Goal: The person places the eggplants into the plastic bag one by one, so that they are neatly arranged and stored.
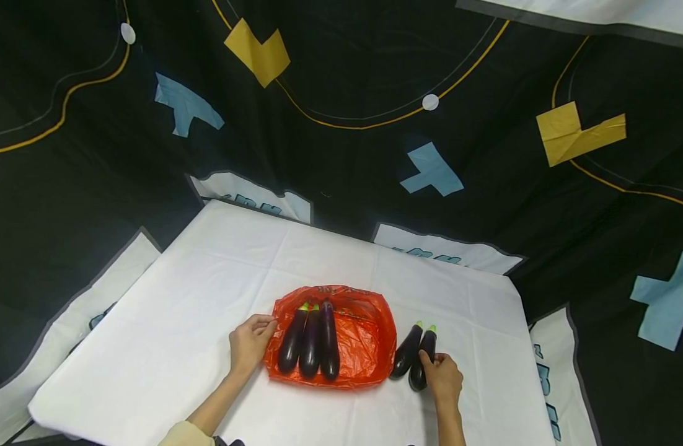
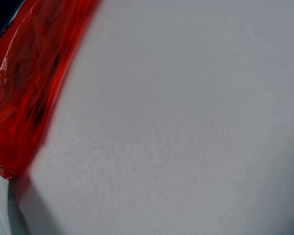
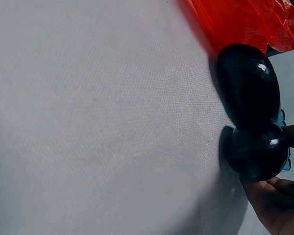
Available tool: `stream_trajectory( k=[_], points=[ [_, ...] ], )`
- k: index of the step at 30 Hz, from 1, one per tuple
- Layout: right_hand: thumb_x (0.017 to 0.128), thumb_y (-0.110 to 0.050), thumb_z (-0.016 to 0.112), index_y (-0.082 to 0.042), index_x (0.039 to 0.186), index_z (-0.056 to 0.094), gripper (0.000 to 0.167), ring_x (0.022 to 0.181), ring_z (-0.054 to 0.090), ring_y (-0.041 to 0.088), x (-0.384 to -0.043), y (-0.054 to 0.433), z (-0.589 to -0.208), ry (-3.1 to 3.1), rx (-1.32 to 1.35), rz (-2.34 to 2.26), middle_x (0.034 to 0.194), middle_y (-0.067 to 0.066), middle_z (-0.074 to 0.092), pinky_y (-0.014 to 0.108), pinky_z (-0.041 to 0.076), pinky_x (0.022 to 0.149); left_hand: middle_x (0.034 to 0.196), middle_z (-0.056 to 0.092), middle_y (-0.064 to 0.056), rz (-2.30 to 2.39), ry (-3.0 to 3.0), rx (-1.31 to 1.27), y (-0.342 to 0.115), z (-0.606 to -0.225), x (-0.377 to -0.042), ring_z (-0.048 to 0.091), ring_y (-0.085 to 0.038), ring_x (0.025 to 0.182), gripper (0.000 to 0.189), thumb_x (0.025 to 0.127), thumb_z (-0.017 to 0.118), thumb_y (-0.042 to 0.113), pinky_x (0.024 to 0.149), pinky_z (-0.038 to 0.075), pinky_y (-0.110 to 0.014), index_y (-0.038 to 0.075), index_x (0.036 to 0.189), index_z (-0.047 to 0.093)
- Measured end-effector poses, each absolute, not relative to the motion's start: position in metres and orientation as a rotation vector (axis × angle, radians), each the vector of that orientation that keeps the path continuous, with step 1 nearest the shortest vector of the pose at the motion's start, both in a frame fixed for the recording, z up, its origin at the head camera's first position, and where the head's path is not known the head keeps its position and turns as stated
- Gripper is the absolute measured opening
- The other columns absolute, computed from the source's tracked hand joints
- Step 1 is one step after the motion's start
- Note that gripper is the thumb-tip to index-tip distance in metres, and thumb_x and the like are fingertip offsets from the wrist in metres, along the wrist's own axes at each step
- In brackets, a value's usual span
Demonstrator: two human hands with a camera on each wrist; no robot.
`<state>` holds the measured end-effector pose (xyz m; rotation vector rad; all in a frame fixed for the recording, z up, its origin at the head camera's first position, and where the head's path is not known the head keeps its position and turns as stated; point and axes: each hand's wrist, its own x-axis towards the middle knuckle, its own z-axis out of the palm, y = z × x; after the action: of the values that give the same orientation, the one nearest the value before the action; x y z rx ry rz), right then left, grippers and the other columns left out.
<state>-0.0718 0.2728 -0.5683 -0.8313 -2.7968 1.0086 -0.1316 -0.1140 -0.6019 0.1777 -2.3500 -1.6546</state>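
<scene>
Three eggplants (image 1: 309, 344), dark and glossy, lie side by side inside a red plastic bag (image 1: 361, 350) in the head view, stem ends pointing away from the person. The bag is spread wide on a white cloth (image 1: 168, 334), its rim raised around them, with bare red plastic to their right. The person's left hand (image 1: 252, 344) is at the bag's left edge, thumb and fingers pinching the rim. Just outside the bag, to the right, a fourth eggplant (image 1: 406, 351) lies beside a fifth eggplant (image 1: 418, 371); both have green stem ends. The right hand (image 1: 444, 375) holds the fifth one from its right side, fingers bent around it. Behind the table hangs a black backdrop (image 1: 330, 161) with yellow and pale blue shapes.

In the left wrist view, the bag's red side slants down the left edge beside white cloth; the left hand's grip cannot be told here.

In the right wrist view, two rounded eggplant ends face the camera, the nearer gripped between thumb and fingers, with the bag behind.
</scene>
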Motion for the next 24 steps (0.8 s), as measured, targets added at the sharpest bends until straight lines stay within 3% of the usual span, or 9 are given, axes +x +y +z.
stream_trajectory(
  k=[18,24],
  points=[
    [0.089,-0.040,0.061,0.011,0.108,0.060,0.054,0.094,0.058,0.047,-0.0700,0.2726,-0.5677,-2.788,-0.863,1.051,0.094,0.023,0.065,0.055,0.047,0.080,0.084,0.072,-0.010,-1.668,-2.337,0.177,-0.1135,-0.5999,-0.1326,0.071,-0.024,0.080,0.007,0.083,0.074,0.009,0.063,0.051,-0.011,0.005,0.088,0.072],
    [0.089,-0.040,0.062,0.011,0.107,0.060,0.054,0.093,0.058,0.047,-0.0683,0.2731,-0.5686,-2.798,-0.861,1.046,0.093,0.023,0.065,0.056,0.046,0.079,0.084,0.072,-0.009,-1.640,-2.360,0.193,-0.1140,-0.5998,-0.1316,0.071,-0.024,0.079,0.006,0.083,0.074,0.010,0.064,0.054,-0.017,0.006,0.087,0.072]
  ],
)
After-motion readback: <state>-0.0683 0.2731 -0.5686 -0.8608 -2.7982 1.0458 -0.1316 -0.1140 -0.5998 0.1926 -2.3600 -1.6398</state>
